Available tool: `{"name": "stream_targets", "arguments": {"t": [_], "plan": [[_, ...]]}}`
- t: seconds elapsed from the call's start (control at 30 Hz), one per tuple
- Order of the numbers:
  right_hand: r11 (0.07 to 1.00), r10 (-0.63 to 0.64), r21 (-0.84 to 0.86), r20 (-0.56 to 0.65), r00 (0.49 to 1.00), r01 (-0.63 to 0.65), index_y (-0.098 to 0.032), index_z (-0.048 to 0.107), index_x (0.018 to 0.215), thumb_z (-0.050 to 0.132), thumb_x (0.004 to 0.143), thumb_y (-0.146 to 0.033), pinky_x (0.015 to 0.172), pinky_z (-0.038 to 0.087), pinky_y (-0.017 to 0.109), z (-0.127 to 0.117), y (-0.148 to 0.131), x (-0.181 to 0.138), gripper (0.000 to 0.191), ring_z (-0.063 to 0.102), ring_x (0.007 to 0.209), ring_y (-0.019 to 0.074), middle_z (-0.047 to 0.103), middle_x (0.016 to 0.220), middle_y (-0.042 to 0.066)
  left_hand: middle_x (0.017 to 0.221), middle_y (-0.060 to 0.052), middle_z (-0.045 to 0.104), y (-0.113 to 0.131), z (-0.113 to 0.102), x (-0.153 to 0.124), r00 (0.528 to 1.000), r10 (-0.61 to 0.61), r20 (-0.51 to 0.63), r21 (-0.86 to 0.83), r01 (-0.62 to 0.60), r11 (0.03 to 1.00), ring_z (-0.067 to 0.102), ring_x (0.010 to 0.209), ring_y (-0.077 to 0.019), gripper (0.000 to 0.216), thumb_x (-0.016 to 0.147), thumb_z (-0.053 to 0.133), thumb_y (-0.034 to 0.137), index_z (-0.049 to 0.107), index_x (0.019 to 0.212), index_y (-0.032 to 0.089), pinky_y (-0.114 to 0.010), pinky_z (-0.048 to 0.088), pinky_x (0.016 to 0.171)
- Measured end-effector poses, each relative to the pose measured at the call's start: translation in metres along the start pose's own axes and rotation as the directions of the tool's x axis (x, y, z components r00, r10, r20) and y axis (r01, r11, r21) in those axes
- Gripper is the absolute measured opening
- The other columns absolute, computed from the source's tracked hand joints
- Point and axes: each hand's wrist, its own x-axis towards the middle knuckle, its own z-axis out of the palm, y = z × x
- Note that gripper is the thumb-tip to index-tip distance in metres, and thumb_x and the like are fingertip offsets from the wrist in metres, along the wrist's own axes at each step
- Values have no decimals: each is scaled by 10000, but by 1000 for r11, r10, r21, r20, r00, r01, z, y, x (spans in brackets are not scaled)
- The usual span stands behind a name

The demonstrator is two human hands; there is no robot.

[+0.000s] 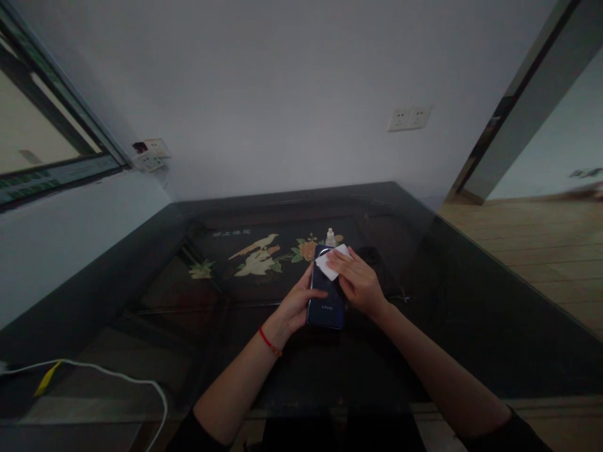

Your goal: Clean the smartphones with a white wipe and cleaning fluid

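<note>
A dark blue phone lies back-up on the dark glass-topped table. My left hand grips the phone's left edge, fingers curled around it. My right hand presses a small white wipe flat against the upper part of the phone's back. A small clear bottle with a white cap stands upright just beyond the phone. A red cord circles my left wrist.
Under the glass shows a painted bird and flower panel. A white cable with a yellow tag runs along the near left edge. Wall sockets sit on the back wall, more on the left. Wooden floor and a doorway lie to the right.
</note>
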Motion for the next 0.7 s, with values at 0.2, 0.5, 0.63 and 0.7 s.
{"name": "stream_targets", "arguments": {"t": [0.2,0.5,0.63,0.7], "plan": [[998,-60,-8,31,998,60,-208,568,1241,420,854,-51,1116,313,529,0,3,-2,443,522,1235,202,618,1260,83,1073,-24,654,4,0,0,999,37,-33,-9,-37,999,666,804,-148,876,612,611,-56,391,1374,315,-268,543,753],[999,-8,50,-23,1000,9,-214,588,1215,437,853,-61,1101,345,506,-2,10,-4,421,563,1191,201,637,1236,76,1081,-31,654,8,2,-2,998,53,-33,-25,-54,998,670,791,-151,924,634,599,-43,290,1420,334,-290,546,751],[969,240,87,-121,963,-231,-229,610,1180,404,886,-89,1077,395,478,-2,14,1,385,591,1156,199,655,1206,63,1130,-51,643,4,5,-6,995,-38,88,-9,39,999,680,889,-228,939,680,595,9,198,1444,384,-433,529,831],[962,263,99,-106,959,-253,-237,614,1171,406,889,-100,1082,390,478,-2,11,5,376,597,1147,198,664,1189,56,1108,-53,651,0,6,-7,992,-68,104,13,67,998,682,888,-241,940,678,592,16,195,1446,382,-441,529,824]]}}
